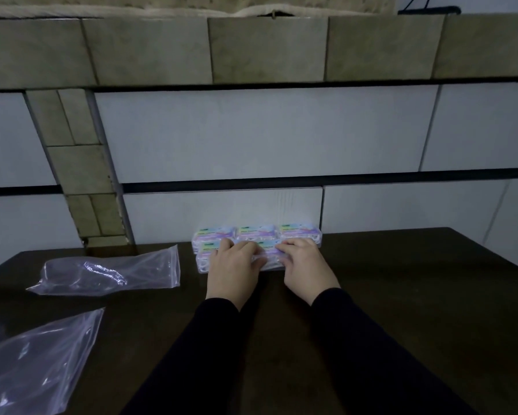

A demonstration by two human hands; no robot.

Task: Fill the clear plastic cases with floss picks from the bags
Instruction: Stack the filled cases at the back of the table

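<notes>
Several clear plastic cases with pastel labels sit at the far edge of the dark table (pixel 401 295), against the wall. A back row of three cases (pixel 257 232) stands behind a front row. My left hand (pixel 234 265) lies on the front left case (pixel 205 253), thumb toward the middle. My right hand (pixel 304 262) rests on the front middle case (pixel 268 257), its fingertips on the lid. Both hands lie palm down with fingers fairly straight, pressing on the cases. Floss picks show faintly through the case walls.
Two clear plastic bags lie on the left: one flat bag (pixel 111 271) beside the cases and a larger one (pixel 36 363) at the near left edge. A tiled wall (pixel 251 139) rises right behind the table.
</notes>
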